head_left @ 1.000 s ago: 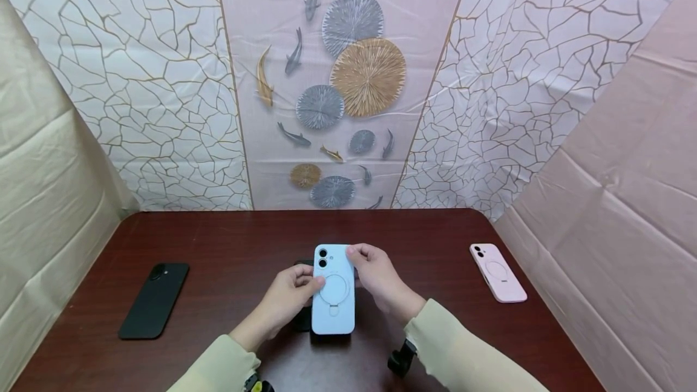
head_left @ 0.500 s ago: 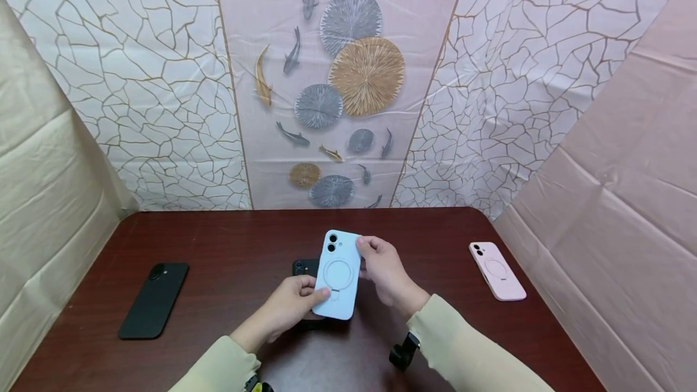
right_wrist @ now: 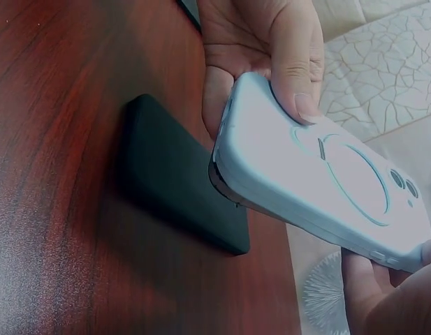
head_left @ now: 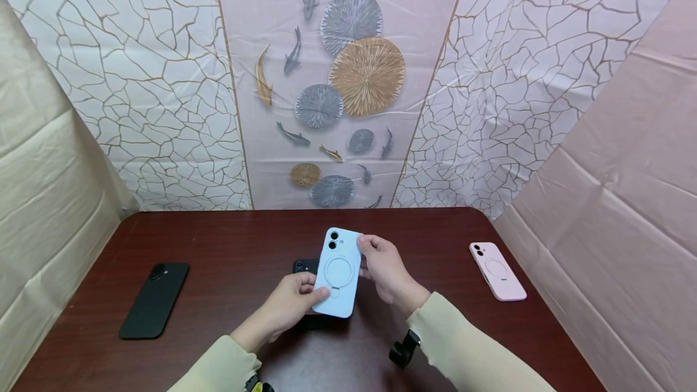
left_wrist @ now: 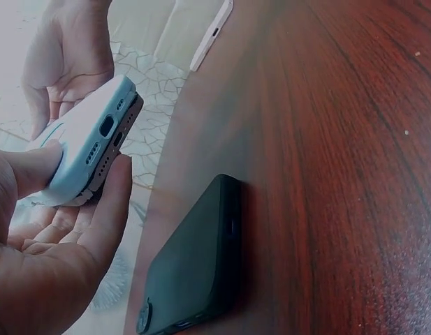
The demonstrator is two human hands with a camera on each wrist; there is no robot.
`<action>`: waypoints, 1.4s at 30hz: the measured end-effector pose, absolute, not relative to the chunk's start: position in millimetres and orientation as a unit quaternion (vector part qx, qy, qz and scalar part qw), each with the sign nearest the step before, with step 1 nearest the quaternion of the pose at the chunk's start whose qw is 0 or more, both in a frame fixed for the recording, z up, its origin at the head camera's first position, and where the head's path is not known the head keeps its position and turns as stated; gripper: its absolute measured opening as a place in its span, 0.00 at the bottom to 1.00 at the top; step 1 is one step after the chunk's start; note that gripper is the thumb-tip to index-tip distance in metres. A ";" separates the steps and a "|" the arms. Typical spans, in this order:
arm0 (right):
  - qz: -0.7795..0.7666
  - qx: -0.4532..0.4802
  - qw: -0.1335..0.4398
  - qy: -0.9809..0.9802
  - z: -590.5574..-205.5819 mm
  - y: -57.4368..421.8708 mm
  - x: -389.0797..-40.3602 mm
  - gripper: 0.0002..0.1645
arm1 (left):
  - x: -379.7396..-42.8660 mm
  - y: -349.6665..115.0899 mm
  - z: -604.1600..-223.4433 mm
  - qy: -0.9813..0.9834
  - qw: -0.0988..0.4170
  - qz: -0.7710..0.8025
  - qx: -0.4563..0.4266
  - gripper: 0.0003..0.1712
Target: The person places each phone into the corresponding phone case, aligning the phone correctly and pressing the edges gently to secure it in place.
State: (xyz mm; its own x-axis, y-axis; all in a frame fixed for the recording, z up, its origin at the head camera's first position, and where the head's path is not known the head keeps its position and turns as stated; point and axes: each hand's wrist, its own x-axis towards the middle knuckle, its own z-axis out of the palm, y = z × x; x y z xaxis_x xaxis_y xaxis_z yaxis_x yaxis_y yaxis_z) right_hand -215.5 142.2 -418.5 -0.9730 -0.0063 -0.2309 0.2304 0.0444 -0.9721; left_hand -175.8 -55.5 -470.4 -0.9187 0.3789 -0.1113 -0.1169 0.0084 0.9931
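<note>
"Head view: what's held?"
"Left hand (head_left: pixel 285 304) pinches the light-blue phone case (head_left: pixel 338 272) at lower left, right hand (head_left: pixel 388 272) at upper right, above a black phone (head_left: pixel 304 265) on the tabletop (head_left: pixel 223 241)."
"Farther out?"
"Second black phone (head_left: pixel 155 302) near the left edge, pink phone (head_left: pixel 498 272) near the right, patterned drape (head_left: pixel 348 80) behind."

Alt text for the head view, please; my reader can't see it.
A person's left hand and right hand hold a light blue phone case over a dark red table. A black phone-shaped item lies partly hidden beneath it, a second black item at left, a pink phone case at right.
</note>
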 end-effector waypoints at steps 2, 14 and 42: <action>-0.687 0.078 0.088 0.717 -418.6 142.4 -215.7 0.21 | -175.5 -55.1 -470.1 0.687 0.175 0.699 0.094 0.16; -0.681 0.078 0.102 0.721 -418.1 143.4 -216.2 0.22 | -175.8 -54.9 -471.6 0.699 0.167 0.690 0.092 0.13; -0.653 0.034 0.135 0.744 -417.6 144.8 -221.5 0.32 | -171.5 -49.2 -475.7 0.742 0.128 0.646 0.123 0.11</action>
State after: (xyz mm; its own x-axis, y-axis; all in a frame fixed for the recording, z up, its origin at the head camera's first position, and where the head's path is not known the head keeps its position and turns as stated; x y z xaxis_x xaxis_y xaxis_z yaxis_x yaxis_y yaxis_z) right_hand -221.5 144.8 -417.6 -0.9610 -0.1270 -0.2455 0.2269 0.1453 -0.9630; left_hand -171.5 -49.2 -475.7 -0.9371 0.3477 -0.0314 0.0167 0.1346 0.9908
